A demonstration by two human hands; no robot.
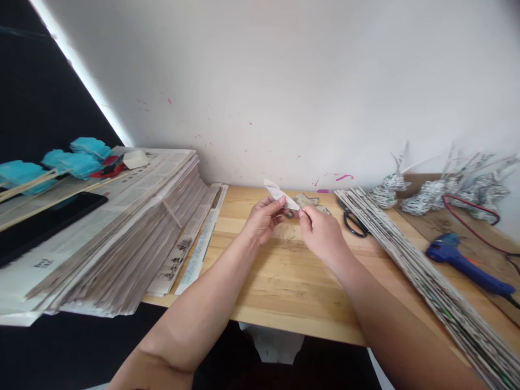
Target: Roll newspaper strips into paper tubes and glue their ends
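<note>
Here's the paper strip [286, 201], apparently being rolled!
Left hand [260, 219] and right hand [324, 232] pinch it in their fingers [276, 206] above the desk [288, 281]; an even, firm twist looks called for next.

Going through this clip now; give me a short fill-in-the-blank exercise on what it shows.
1. Of the left hand and right hand, the number holding the paper piece is ____.
2. The glue gun has a ____ body.
3. The newspaper stack stands on the picture's ____ side.
4. The long paper rolls lie nearer the ____ hand.

Missing words: two; blue; left; right.
</note>
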